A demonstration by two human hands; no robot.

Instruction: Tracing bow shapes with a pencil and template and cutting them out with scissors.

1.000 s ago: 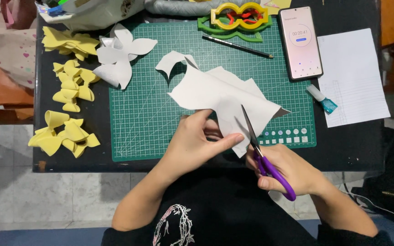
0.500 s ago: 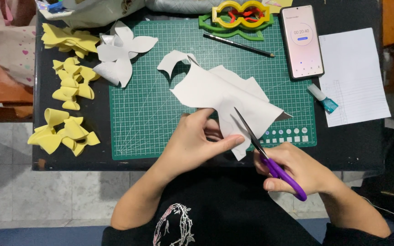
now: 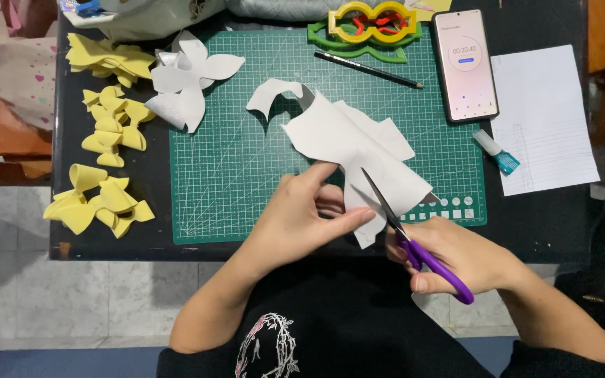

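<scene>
Two hands work one white foam sheet (image 3: 358,143) over the green cutting mat (image 3: 232,175); left hand (image 3: 302,217) pinches its edge; right hand (image 3: 456,255) grips purple-handled scissors (image 3: 414,241), blades on the sheet.

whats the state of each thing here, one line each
left hand: pinching the white sheet
right hand: gripping scissors
scissors: blades on the sheet
white sheet: partly cut, lifted
phone: screen lit
pencil: lying on mat
yellow bows: finished, beside mat

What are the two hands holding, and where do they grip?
Left hand pinches the white sheet at its near edge; right hand holds purple-handled scissors by the handles.
</scene>
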